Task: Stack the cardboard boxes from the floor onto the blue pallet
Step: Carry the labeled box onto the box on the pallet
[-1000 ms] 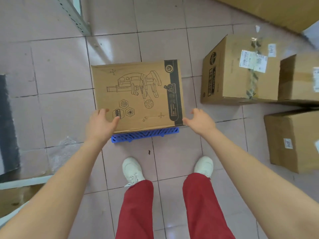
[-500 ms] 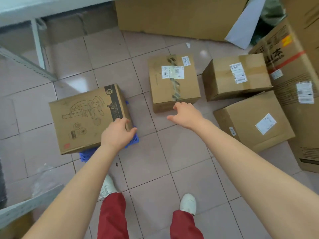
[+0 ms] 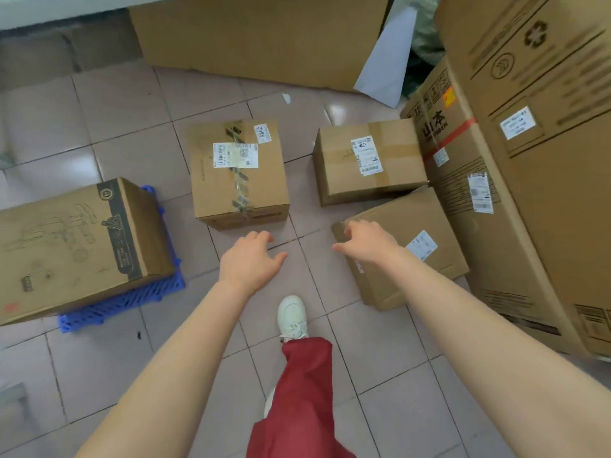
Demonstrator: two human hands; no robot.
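A printed cardboard box point(image 3: 76, 246) lies on the blue pallet point(image 3: 129, 300) at the left. Three plain boxes stand on the tiled floor: a taped box point(image 3: 238, 175) straight ahead, a labelled box point(image 3: 368, 160) further right, and a nearer tilted box point(image 3: 406, 249). My left hand point(image 3: 249, 261) hovers open above the floor just in front of the taped box, holding nothing. My right hand point(image 3: 368, 241) is open over the near left corner of the tilted box; contact is unclear.
Tall printed cartons point(image 3: 529, 160) wall off the right side. A long flat cardboard sheet point(image 3: 261, 38) leans along the back. My foot in a white shoe point(image 3: 292, 315) is stepping forward on the tiles between the pallet and the boxes.
Both hands left the printed box on the pallet. My view swung right toward the floor boxes, and both hands moved forward and right, the right one reaching the tilted box.
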